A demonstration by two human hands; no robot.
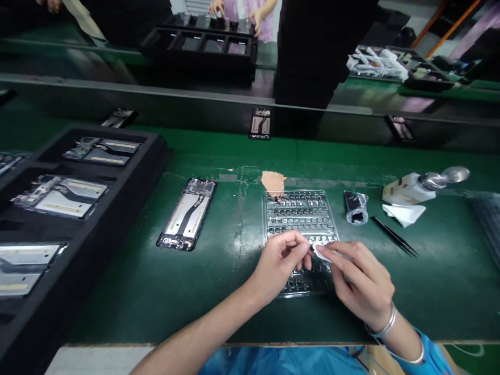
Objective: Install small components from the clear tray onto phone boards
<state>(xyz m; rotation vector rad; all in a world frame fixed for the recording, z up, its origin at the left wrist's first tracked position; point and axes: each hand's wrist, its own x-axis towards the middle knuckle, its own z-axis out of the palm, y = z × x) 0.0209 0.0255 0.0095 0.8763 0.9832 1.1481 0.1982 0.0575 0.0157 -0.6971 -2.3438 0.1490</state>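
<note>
Over a clear plastic tray [332, 214] holding rows of small electronic parts, my two hands almost meet. My left hand [278, 264] is closed in a pinch on a tiny dark part, mostly hidden by the fingertips. Between the thumb and fingers of my right hand [363, 284] is a folded white wipe [321, 252], right beside that part. To the left lies an opened phone [186, 214] with its inside facing up. Right of the tray are a small plastic bag [356, 208] with dark contents and black tweezers [395, 237].
A black foam tray [121, 192] with several opened phones fills the left side. At right stand a white bottle [408, 189] with a metal top and a white paper [404, 214]. Another phone [260, 124] lies by the low divider. Beyond it, a co-worker's hands [255, 20] reach over a black box.
</note>
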